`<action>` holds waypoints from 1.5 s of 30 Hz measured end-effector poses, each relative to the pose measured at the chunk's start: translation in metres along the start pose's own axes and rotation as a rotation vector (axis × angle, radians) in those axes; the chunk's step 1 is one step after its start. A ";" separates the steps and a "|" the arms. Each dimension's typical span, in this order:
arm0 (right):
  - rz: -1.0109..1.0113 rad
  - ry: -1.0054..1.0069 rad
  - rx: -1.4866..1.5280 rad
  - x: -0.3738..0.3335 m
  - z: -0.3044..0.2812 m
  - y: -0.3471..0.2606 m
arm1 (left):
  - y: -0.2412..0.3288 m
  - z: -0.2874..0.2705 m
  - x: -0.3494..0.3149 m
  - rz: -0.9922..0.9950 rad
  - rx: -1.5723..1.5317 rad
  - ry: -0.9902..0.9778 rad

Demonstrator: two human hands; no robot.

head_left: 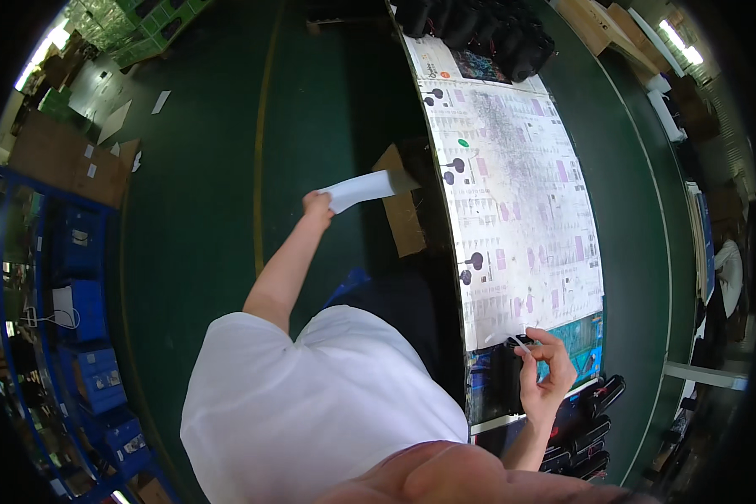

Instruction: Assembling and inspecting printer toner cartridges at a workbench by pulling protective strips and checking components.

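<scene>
My left hand (317, 207) is stretched out over the floor beside the workbench. It grips one end of a white paper strip (359, 190), whose far end reaches over an open cardboard box (405, 225) by the bench. Above the near end of the bench, my right hand (548, 370) pinches a thin white piece (522, 345) between thumb and fingers; its kind is too small to make out. A dark object (506, 378) lies just below that hand, partly covered by it.
Printed white sheets cover the workbench (529, 210). Black devices stand in a row at its far end (487, 34), and more black units (592, 428) lie at the near right. Blue bins (97, 374) fill a rack on the left. Yellow lines (260, 151) mark the green floor.
</scene>
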State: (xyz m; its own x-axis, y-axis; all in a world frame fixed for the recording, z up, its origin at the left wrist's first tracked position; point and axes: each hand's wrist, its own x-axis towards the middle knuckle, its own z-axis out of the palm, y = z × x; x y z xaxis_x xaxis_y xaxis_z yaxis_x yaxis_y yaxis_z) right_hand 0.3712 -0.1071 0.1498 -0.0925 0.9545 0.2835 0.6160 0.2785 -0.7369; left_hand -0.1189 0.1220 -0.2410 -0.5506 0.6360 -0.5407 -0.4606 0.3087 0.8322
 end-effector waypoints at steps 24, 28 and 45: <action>0.080 -0.144 0.037 0.011 -0.024 0.088 | 0.033 0.090 -0.212 0.698 0.882 -0.610; 0.146 0.112 0.117 -0.027 -0.044 0.109 | 0.066 0.135 -0.276 1.093 0.469 -0.639; 0.413 0.880 0.287 -0.091 -0.015 0.059 | 0.059 0.217 -0.439 1.106 0.575 -1.629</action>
State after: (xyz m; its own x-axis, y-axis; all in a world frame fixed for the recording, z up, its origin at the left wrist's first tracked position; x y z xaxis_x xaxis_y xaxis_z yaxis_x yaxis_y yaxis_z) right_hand 0.4275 -0.1789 0.0898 0.7661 0.5963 0.2398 0.2478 0.0702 -0.9663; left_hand 0.2461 0.0143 0.0724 0.7651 0.4806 0.4285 -0.0322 -0.6361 0.7709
